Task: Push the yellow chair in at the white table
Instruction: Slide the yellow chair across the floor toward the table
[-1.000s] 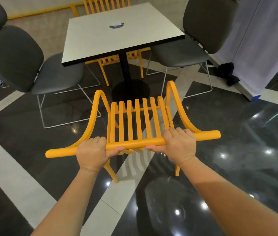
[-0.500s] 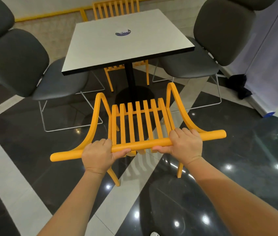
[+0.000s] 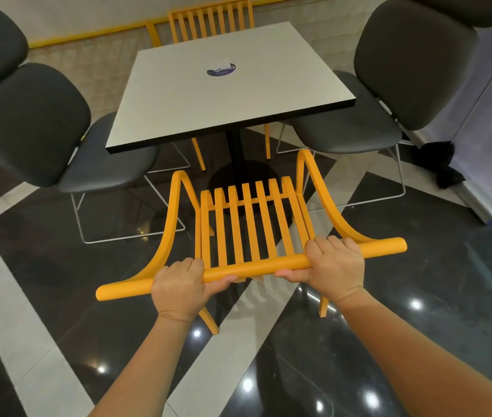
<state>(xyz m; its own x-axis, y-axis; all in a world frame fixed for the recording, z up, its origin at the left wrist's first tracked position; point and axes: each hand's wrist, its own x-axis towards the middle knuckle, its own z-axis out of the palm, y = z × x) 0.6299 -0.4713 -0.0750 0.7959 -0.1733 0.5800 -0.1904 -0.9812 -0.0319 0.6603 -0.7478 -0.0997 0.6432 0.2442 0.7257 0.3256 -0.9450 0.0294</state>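
both hands are wrapped around the round top rail (image 3: 250, 267) of the yellow chair (image 3: 247, 224). the left hand (image 3: 178, 288) grips left of the rail's middle with its fingers curled over the top and its thumb underneath; the right hand (image 3: 333, 270) grips right of the middle in the same way. neither hand has any slack in it, and both are fully closed on the rail.

the chair stands on the glossy dark floor (image 3: 419, 281) facing the white table (image 3: 229, 85), with its slatted back nearest the person. its armrest fronts are near the table's front edge but apart from it, and i judge the seat is not yet tucked underneath. the table's black pedestal (image 3: 235, 152) sits straight ahead of the chair. grey padded chairs stand on either side, the one on the left (image 3: 58, 130) and the one on the right (image 3: 374, 109).

the chair looks stiff, probably painted wood or metal, so a push on the rail should carry straight to the legs without flex. it seems moderately light. on this polished floor the legs will likely slide easily, maybe with some scraping. the top rail is the sensible hold: a wide two-handed grip helps keep the chair from skewing. pushing this high could tip the chair forward if a leg catches at a tile seam, so a level push suits it. the armrests may meet the table edge, though i cannot tell their height against it.
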